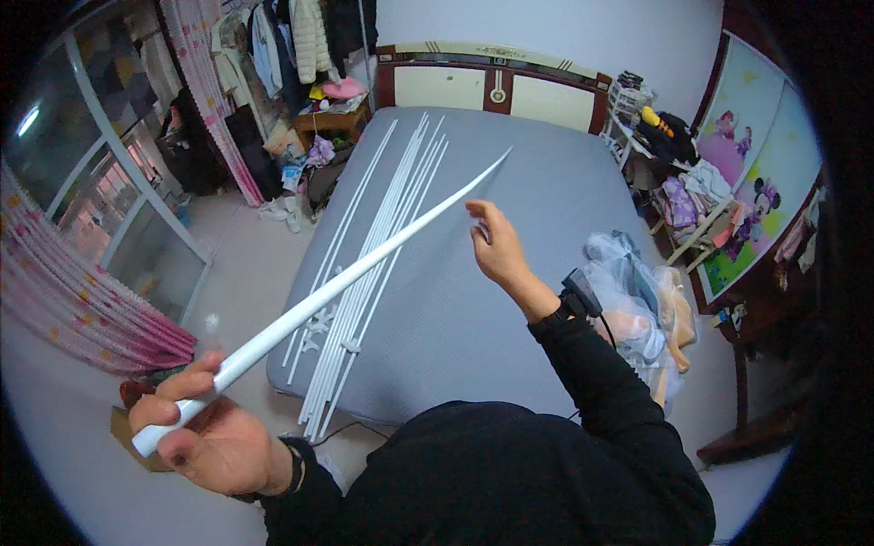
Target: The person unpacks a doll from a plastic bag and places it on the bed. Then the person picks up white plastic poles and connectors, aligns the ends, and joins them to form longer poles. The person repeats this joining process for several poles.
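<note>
A long white tube slants across the view above the bed, its near end low at the left and its far end thin with distance. My left hand grips it near that close end, fingers wrapped around it. Right of the tube, my right hand is raised over the mattress with fingers partly spread and nothing in them. Several more white tubes lie lengthwise on the grey mattress, left of its middle. White plastic connectors lie among their near ends.
Clear plastic bags sit at the bed's right edge. A shelf with clothes stands beyond them. The headboard is at the back. Clothes hang on a rack at the far left, near a pink-patterned curtain and glass door.
</note>
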Available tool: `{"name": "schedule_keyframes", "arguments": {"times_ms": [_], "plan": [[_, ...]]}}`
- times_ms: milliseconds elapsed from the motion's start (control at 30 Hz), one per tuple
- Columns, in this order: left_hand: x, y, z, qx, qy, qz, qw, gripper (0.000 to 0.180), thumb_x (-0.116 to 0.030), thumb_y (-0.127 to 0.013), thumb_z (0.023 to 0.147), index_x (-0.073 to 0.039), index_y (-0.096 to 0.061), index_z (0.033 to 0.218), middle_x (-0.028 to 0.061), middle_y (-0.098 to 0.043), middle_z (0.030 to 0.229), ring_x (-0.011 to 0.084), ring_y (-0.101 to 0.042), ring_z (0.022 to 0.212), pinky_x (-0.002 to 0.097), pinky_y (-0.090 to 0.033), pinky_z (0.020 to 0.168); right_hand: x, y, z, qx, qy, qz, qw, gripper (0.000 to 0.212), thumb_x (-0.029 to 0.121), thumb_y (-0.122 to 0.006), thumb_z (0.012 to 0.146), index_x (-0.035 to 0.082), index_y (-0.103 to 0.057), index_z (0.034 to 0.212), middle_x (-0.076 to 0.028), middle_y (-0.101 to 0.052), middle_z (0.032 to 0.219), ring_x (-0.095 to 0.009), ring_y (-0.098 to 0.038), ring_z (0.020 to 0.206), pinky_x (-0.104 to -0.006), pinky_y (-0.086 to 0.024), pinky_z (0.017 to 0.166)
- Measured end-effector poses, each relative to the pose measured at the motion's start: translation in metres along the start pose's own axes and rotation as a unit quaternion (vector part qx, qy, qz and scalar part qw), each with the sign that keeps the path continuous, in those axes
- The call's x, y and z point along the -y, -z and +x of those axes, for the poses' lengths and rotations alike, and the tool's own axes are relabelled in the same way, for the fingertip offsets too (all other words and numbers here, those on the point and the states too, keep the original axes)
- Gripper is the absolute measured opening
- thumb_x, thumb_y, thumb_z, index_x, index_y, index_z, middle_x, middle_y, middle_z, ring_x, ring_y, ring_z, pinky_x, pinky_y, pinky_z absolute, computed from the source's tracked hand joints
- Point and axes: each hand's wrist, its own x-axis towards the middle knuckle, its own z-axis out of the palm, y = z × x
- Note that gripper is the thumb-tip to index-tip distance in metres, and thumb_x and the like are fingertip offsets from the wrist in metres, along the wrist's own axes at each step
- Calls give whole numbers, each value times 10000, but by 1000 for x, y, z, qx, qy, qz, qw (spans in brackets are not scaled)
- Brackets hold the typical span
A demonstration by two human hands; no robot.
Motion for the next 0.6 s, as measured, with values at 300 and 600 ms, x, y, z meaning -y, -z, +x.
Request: {"name": "schedule_keyframes", "arguments": {"times_ms": [300,600], "plan": [[12,113,-69,-147,192,14,970,410,-443,-314,986,-68,-402,1124,109,-567,822,276,-586,910,488,-419,940,-28,-83,2,43,-494,668,555,440,230,-446,964,-110,-345,1225,-228,-424,1219,-311,-530,1087,-420,-525,837],[-10,170,-92,-235,199,43,950,400,-420,-306,994,-65,-404,1150,88,-531,752,238,-559,815,478,-438,884,-52,-153,-8,33,-635,409,654,520,238,-527,909,-42,-277,1270,-222,-323,1282,-330,-447,1100,-540,-226,1081]]}}
